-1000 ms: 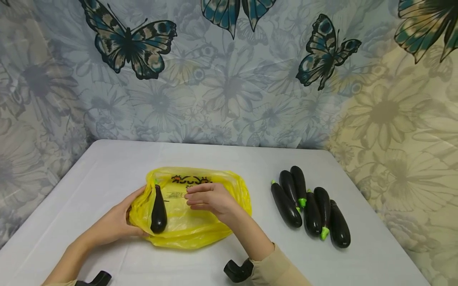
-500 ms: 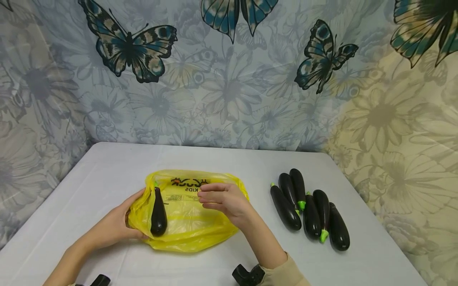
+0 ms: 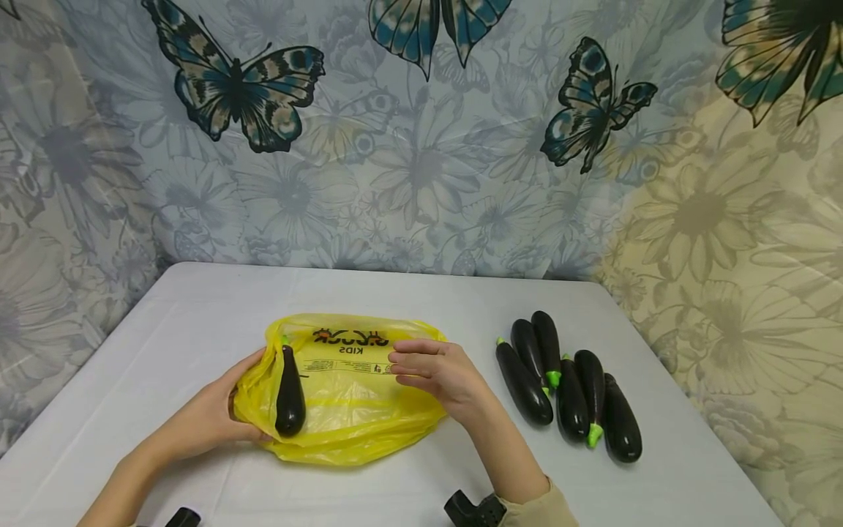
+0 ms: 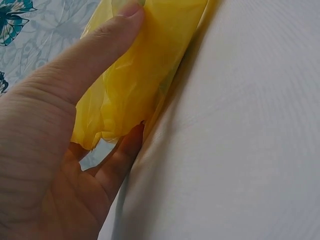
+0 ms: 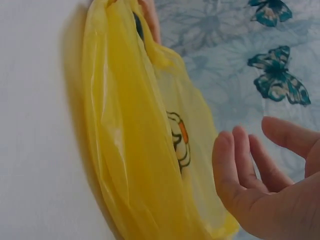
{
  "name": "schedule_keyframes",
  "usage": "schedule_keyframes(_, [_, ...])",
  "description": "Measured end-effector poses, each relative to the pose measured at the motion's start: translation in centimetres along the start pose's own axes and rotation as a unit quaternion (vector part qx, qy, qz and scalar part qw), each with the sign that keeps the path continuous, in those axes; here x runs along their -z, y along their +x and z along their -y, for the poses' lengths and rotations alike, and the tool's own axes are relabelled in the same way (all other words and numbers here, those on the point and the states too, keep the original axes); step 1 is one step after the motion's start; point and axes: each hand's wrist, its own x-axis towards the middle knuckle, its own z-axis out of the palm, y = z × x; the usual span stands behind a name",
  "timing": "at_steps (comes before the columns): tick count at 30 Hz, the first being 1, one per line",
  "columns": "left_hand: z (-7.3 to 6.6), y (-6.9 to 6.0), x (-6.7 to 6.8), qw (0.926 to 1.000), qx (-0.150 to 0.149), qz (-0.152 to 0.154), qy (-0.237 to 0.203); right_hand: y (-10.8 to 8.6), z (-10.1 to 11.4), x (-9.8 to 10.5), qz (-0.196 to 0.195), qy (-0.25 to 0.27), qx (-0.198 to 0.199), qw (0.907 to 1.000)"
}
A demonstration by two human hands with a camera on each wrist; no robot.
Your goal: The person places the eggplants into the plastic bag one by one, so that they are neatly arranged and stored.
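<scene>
A yellow plastic bag (image 3: pixel 356 432) lies on the table with its mouth held wide, dark printing showing on its inner wall. One dark eggplant (image 3: pixel 290 391) rests inside, along the left end. My left hand (image 3: pixel 214 406) grips that end of the bag; the left wrist view shows its thumb on the yellow plastic (image 4: pixel 145 65) and fingers behind. Over the bag's right side hovers my right hand (image 3: pixel 437 377), its fingers loosely extended and holding nothing. In the right wrist view those relaxed fingers (image 5: pixel 227 165) stand beside the bag's rim.
Several dark eggplants (image 3: pixel 573 402) with green stems lie in a cluster on the right of the white table (image 3: pixel 421 293). A butterfly-patterned cloth (image 3: pixel 421 183) hangs behind the table's far edge. Black wrist mounts (image 3: pixel 470 510) sit on the forearms.
My right hand has moved rightward across the bag, uncovering more of its printing. The left hand and the eggplant inside keep their places. The head view has shifted slightly.
</scene>
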Motion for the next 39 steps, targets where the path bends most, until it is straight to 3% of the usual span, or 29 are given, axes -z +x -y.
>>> schedule_keyframes(11, [-0.3,0.3,0.2,1.0000,-0.005,-0.001,0.004,-1.2,1.8,3.6,-0.026,-0.011,0.018,0.9994])
schedule_keyframes(16, [-0.3,0.2,0.2,1.0000,-0.004,-0.001,0.004,-2.5,2.1,5.7,-0.062,-0.038,0.033,0.9968])
schedule_keyframes(24, [-0.4,0.2,0.1,0.9999,0.006,0.005,0.006,-5.1,2.1,9.5,-0.139,-0.129,0.067,0.9796])
schedule_keyframes(29, [-0.2,0.1,0.1,1.0000,0.003,0.002,0.007,-6.3,2.6,12.1,-0.159,-0.185,0.094,0.9651])
schedule_keyframes(34, [-0.1,-0.1,0.3,1.0000,0.003,-0.001,0.009,-7.1,2.8,13.8,-0.174,-0.180,0.110,0.9619])
schedule_keyframes(39, [-0.3,-0.1,0.3,1.0000,0.004,0.001,0.006,-7.1,2.5,14.3,-0.198,-0.193,0.097,0.9561])
